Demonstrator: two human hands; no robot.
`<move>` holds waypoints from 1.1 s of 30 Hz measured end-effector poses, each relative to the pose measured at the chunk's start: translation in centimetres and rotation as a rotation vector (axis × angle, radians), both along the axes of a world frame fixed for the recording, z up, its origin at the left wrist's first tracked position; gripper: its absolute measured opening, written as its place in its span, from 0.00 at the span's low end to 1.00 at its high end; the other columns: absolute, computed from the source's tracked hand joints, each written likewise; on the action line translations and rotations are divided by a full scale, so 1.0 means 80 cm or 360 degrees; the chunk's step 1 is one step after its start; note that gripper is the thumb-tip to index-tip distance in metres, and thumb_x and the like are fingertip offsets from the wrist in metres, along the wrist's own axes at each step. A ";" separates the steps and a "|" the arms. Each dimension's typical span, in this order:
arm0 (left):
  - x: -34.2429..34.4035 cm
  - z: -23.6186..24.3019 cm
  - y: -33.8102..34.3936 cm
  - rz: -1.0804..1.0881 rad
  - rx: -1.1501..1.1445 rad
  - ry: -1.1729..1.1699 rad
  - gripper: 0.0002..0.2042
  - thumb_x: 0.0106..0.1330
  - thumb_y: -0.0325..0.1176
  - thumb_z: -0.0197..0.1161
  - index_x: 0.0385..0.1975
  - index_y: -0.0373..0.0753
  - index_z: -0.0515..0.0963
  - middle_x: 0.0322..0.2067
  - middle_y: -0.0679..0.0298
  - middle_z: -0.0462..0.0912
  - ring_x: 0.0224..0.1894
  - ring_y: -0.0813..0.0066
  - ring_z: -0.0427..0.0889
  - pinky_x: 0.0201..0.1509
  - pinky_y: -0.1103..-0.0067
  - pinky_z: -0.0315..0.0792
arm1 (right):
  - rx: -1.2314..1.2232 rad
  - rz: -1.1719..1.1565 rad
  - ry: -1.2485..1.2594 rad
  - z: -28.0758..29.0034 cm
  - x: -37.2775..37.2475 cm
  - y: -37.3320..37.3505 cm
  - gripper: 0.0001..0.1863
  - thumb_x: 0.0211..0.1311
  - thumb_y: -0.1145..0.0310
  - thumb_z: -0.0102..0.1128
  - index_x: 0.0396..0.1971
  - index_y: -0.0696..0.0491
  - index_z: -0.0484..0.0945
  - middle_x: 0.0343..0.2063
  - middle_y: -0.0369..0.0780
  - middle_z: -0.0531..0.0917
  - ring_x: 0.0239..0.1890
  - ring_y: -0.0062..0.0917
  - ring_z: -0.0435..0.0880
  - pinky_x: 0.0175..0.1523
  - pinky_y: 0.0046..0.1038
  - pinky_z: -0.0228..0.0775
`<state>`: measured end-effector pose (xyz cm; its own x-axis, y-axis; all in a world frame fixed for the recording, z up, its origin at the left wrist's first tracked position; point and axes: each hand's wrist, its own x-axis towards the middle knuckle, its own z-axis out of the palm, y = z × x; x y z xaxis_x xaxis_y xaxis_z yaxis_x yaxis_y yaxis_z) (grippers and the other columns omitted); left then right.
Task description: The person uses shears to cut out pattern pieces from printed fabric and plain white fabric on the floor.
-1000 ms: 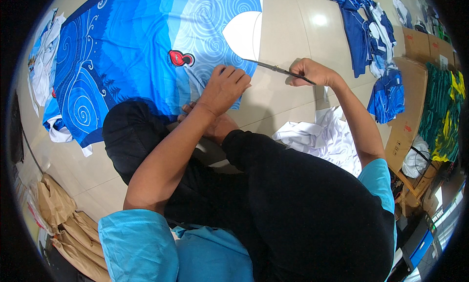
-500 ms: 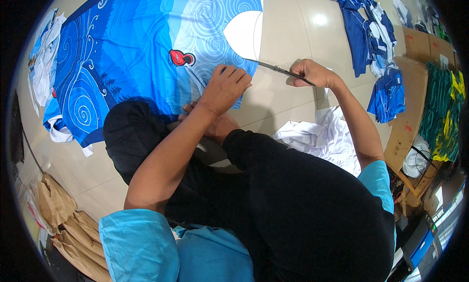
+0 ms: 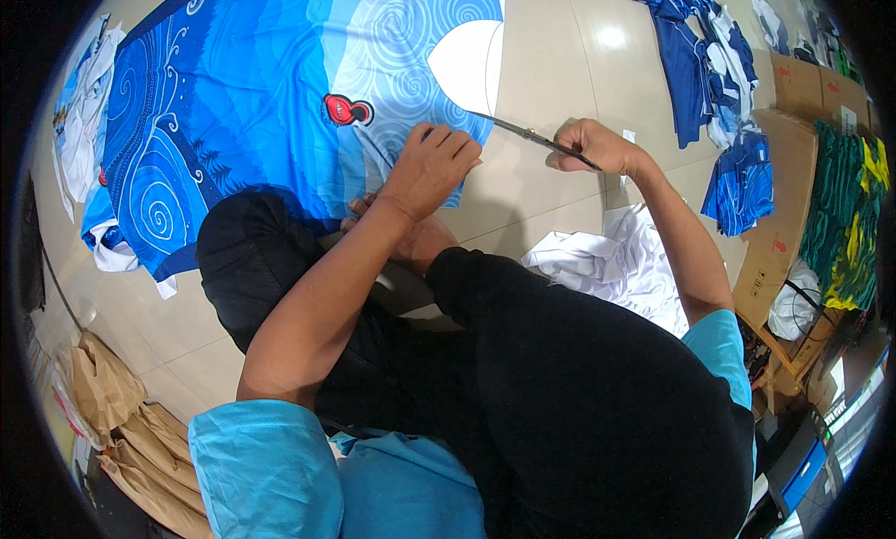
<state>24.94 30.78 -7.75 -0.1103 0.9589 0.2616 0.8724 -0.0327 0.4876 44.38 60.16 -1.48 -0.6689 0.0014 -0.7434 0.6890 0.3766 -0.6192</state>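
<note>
A large blue printed fabric panel with swirl patterns lies spread on the floor. It has a small red-and-black emblem and a white rounded area at its right edge. My left hand is closed on the panel's near right edge, fingers curled; the fingertips are partly hidden. My right hand grips the handles of dark scissors. Their blades point left, and the tips meet the fabric edge just below the white area. How far the blades are apart is hard to make out.
White cloth lies crumpled on the tiled floor below my right forearm. Blue garments are piled at the upper right, beside cardboard boxes and green-yellow fabric. Brown paper sits at lower left. My black-clad legs fill the near middle.
My right hand has dipped very slightly, tilting the scissors' handles a little. The left hand and the fabric look the same.
</note>
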 end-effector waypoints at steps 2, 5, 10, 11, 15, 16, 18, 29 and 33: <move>-0.001 0.001 0.000 0.0005 0.0009 0.0004 0.06 0.74 0.37 0.69 0.45 0.46 0.82 0.42 0.68 0.81 0.50 0.66 0.81 0.63 0.63 0.73 | 0.0033 0.0013 0.0053 0.001 0.000 -0.001 0.26 0.64 0.60 0.76 0.14 0.52 0.68 0.14 0.30 0.64 0.21 0.18 0.63 0.28 0.31 0.56; -0.001 0.002 0.001 -0.0002 -0.0002 0.0006 0.06 0.74 0.37 0.69 0.45 0.46 0.82 0.42 0.68 0.81 0.50 0.66 0.81 0.63 0.63 0.73 | 0.0082 0.0037 0.0114 -0.004 0.004 0.000 0.26 0.64 0.60 0.76 0.14 0.53 0.69 0.14 0.31 0.65 0.20 0.18 0.64 0.28 0.31 0.56; -0.001 0.001 0.000 -0.0004 0.0008 0.0030 0.06 0.74 0.37 0.69 0.45 0.46 0.82 0.42 0.68 0.81 0.49 0.66 0.81 0.62 0.63 0.73 | 0.0034 -0.0029 0.0006 0.000 0.003 -0.004 0.26 0.64 0.59 0.76 0.14 0.53 0.70 0.14 0.30 0.66 0.20 0.18 0.65 0.27 0.30 0.56; -0.001 0.001 0.000 0.0004 0.0007 0.0023 0.06 0.74 0.37 0.69 0.45 0.46 0.82 0.42 0.68 0.81 0.49 0.66 0.81 0.62 0.63 0.73 | 0.0012 -0.0056 -0.0028 0.001 0.003 -0.007 0.27 0.65 0.60 0.76 0.15 0.52 0.68 0.15 0.29 0.65 0.21 0.17 0.63 0.28 0.29 0.55; -0.001 0.001 0.000 -0.0002 0.0010 0.0015 0.06 0.74 0.37 0.69 0.45 0.46 0.82 0.42 0.68 0.81 0.49 0.67 0.81 0.62 0.63 0.73 | 0.0004 -0.0088 0.0022 -0.009 0.009 -0.013 0.28 0.66 0.59 0.78 0.14 0.50 0.68 0.14 0.28 0.66 0.20 0.16 0.63 0.27 0.29 0.54; -0.001 0.001 0.001 -0.0005 0.0012 0.0010 0.06 0.74 0.37 0.69 0.45 0.46 0.82 0.42 0.68 0.81 0.49 0.67 0.81 0.62 0.63 0.73 | 0.0025 -0.0079 0.0079 -0.013 0.012 -0.013 0.28 0.65 0.57 0.78 0.13 0.51 0.70 0.13 0.28 0.67 0.19 0.16 0.64 0.26 0.30 0.55; -0.001 0.001 0.001 -0.0006 0.0009 0.0002 0.06 0.74 0.37 0.69 0.46 0.46 0.82 0.42 0.68 0.81 0.50 0.66 0.81 0.62 0.63 0.73 | 0.0065 -0.0085 0.0071 -0.016 0.012 -0.016 0.28 0.65 0.57 0.78 0.13 0.50 0.69 0.13 0.28 0.67 0.19 0.16 0.64 0.26 0.30 0.55; -0.001 -0.001 0.000 -0.0004 0.0016 -0.0024 0.07 0.74 0.38 0.68 0.46 0.47 0.82 0.43 0.68 0.81 0.50 0.66 0.81 0.63 0.63 0.72 | 0.0068 -0.0094 0.0057 -0.011 -0.004 -0.026 0.29 0.63 0.58 0.78 0.12 0.52 0.67 0.14 0.31 0.66 0.20 0.19 0.64 0.28 0.32 0.56; -0.001 -0.004 0.000 -0.0001 0.0029 -0.0014 0.07 0.74 0.37 0.68 0.46 0.47 0.82 0.43 0.68 0.81 0.50 0.66 0.81 0.63 0.63 0.72 | 0.0075 -0.0083 0.0064 -0.006 -0.007 -0.027 0.29 0.63 0.58 0.78 0.13 0.53 0.67 0.15 0.33 0.66 0.21 0.20 0.65 0.29 0.33 0.57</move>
<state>24.86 30.74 -8.03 -0.1123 0.9540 0.2781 0.8681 -0.0420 0.4946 43.79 57.97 -1.96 -0.6965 0.0711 -0.7140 0.6831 0.3704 -0.6295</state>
